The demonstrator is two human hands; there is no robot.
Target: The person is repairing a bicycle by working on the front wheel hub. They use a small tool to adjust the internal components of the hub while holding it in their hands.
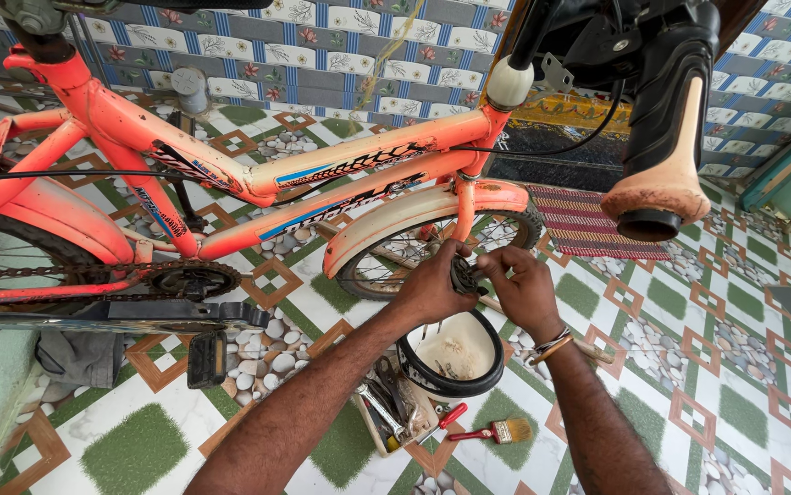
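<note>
An orange bicycle (230,174) stands on the patterned floor, its front wheel (395,266) under an orange mudguard (414,213). My left hand (432,284) and my right hand (522,289) meet at the front wheel's hub. Between them they grip a small dark round metal part (462,273); both hands have their fingers closed on it. A bangle sits on my right wrist. The handlebar grip (666,137), black with a tan worn end, hangs close to the camera at upper right.
Below my hands lie a black-rimmed bowl (455,353) with small parts, a tray of tools (393,412), a red-handled paintbrush (496,431) and a red-handled tool (451,416). A striped mat (583,220) lies by the wall. The pedal (205,359) and chain (10,272) are at left.
</note>
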